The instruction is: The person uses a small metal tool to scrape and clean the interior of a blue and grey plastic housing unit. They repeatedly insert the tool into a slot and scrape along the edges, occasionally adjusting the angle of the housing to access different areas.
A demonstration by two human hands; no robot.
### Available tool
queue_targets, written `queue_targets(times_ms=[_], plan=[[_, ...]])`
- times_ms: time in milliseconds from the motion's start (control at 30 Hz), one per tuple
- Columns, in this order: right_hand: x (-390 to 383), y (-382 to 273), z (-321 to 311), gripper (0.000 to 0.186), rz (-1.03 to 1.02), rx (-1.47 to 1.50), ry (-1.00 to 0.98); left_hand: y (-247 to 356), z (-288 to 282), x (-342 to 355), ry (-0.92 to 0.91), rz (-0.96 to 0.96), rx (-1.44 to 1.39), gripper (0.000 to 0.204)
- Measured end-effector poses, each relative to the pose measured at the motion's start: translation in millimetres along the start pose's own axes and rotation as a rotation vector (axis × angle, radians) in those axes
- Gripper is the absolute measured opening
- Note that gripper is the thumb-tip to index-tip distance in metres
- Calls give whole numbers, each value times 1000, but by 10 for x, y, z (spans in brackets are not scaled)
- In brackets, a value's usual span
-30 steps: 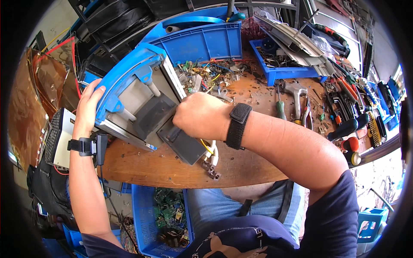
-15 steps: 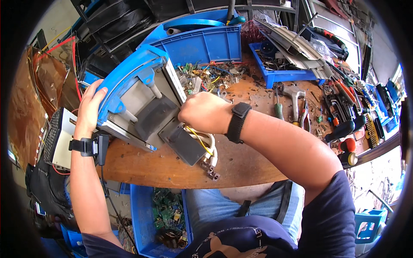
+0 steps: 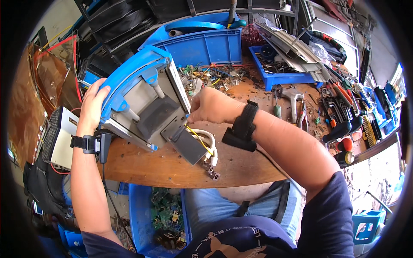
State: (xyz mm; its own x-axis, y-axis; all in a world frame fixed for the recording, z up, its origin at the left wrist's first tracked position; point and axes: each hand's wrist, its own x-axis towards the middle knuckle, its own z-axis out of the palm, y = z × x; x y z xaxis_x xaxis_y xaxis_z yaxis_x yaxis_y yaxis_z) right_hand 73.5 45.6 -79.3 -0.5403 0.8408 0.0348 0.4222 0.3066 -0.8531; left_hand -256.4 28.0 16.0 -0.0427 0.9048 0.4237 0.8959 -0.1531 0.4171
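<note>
My left hand (image 3: 91,105) grips the blue curved rim of a grey-backed device housing (image 3: 133,84), which stands tilted on the wooden bench. Two pale posts and a dark grey cover (image 3: 158,114) show on its back. A flat dark grey plate (image 3: 187,144) juts from its lower right part, with a yellow wire (image 3: 199,139) and a thick white cable (image 3: 209,142) beside it. My right hand (image 3: 211,106) is closed in a pinch at the housing's right metal edge, near a small blue piece. Whatever its fingers hold is hidden.
Scattered small scrap (image 3: 211,77) lies behind the housing, before a large blue crate (image 3: 204,45). To the right are a hammer (image 3: 293,101), a green-handled screwdriver (image 3: 277,109), pliers (image 3: 303,118) and a blue tray (image 3: 279,78). Below the bench, a blue bin (image 3: 140,215) holds green circuit boards.
My right hand has turned at the wrist and moved slightly right, uncovering more of the housing's edge. The housing has shifted a little; my left hand keeps its grip.
</note>
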Motion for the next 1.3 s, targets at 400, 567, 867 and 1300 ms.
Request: queue_targets(times_ms=[400, 567, 867, 1300], plan=[[-316, -60, 479, 15, 265, 917, 322, 9, 56, -2, 52, 47, -25, 53], [-275, -37, 480, 18, 207, 745, 284, -38, 33, 46, 9, 37, -58, 53], [-325, -284, 553, 13, -225, 116, 389, 196, 33, -64, 6, 23, 11, 59], [-344, -917, 707, 10, -349, -475, 32, 159, 34, -92, 41, 32, 74, 58]])
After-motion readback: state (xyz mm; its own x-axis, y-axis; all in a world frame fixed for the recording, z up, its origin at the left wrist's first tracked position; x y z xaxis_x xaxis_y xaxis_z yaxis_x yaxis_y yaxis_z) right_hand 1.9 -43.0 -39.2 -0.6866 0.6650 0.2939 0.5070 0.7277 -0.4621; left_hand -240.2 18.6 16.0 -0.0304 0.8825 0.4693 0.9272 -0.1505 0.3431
